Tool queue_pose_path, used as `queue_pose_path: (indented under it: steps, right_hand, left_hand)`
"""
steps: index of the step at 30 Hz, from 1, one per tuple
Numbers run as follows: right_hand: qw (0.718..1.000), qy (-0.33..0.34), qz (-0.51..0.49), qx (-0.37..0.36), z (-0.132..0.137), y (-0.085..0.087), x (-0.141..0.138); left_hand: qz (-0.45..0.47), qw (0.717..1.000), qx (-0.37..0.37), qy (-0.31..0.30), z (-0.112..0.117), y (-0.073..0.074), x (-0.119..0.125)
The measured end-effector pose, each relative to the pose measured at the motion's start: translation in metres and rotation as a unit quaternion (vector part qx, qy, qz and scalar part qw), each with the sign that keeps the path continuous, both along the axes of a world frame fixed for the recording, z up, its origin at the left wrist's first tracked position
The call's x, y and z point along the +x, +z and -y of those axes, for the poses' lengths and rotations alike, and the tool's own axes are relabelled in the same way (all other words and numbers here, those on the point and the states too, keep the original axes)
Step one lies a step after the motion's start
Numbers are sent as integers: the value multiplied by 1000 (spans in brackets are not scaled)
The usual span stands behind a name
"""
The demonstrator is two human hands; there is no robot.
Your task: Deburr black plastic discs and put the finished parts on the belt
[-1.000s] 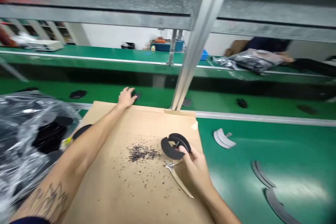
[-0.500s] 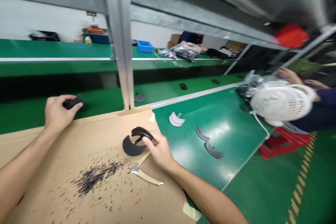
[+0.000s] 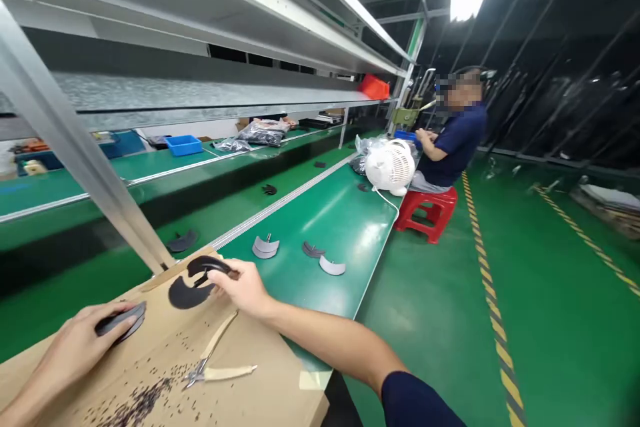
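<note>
My left hand (image 3: 83, 343) is closed around a dark grey curved plastic piece (image 3: 123, 321), held over the brown cardboard (image 3: 270, 360); its fingers hide part of it. Between the thumb and fingers of my right hand (image 3: 245, 287) is a black crescent-shaped plastic part (image 3: 213, 263). Another dark crescent piece (image 3: 187, 295) shows just under that part; whether the two are joined I cannot tell. Below my right hand, nippers (image 3: 203, 367) with cream handles lie spread on the cardboard, beside a scatter of small black bits (image 3: 145, 400).
Grey crescent pieces (image 3: 266, 247) and further crescents (image 3: 332, 266) lie on the green bench (image 3: 340, 207). A metal post (image 3: 95, 147) rises behind the cardboard. Farther along are a white fan (image 3: 390, 167) and a person (image 3: 457, 133) seated on a red stool (image 3: 430, 210).
My view has swung right and up, bringing the seated person into sight. My left hand has come back from beyond the cardboard's far edge, still holding its piece. My right hand keeps its part.
</note>
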State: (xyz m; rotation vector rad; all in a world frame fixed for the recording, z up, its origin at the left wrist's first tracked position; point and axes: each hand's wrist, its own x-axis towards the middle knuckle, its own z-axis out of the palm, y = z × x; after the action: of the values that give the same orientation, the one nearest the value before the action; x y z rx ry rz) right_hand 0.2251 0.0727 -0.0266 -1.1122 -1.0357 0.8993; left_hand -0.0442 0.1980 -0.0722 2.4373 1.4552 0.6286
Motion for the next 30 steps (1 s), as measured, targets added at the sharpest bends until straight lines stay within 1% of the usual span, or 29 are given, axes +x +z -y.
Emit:
queue_pose_path:
  steps: [2,4,6,9,10,12,14,15,17,19,21,23,28,30]
  right_hand:
    - [1000,6,-26,11,0,10,2]
    - [998,27,-47,24,2,22,4]
    - [995,59,-66,37,4,34,5]
    - [990,105,-87,47,11,48,9]
    - [988,116,-90,47,14,52,10]
    - [986,136,-88,44,22,56,11]
    - [984,152,-81,38,30,59,12]
    - [984,158,-78,35,34,61,12]
    - [982,173,-70,31,40,64,12]
    - [979,191,-62,28,46,67,13]
    - [976,207,-58,26,52,71,16]
    - [973,222,-55,23,59,74,20]
    - [961,274,-36,0,76,82,34]
    - [957,290,-26,-5,82,86,37]
  left_hand:
    - [16,999,-17,-34,10,14,6]
    - [31,998,-38,-50,24,31,13]
    - [61,997,-33,-39,36,47,20]
    - [80,997,5,14,49,65,27]
    - [89,996,15,20,54,71,29]
    - [113,993,25,10,68,86,36]
    - [144,989,31,-28,85,104,48]
    - [163,984,35,-61,94,114,56]
    - [209,964,43,-157,110,133,73]
    - [232,945,50,-225,122,146,88]
    - [233,939,53,-247,129,154,97]
    - [228,938,46,-256,132,157,100]
    - [192,925,-26,-327,136,164,94]
    - [177,922,-19,-343,139,167,93]
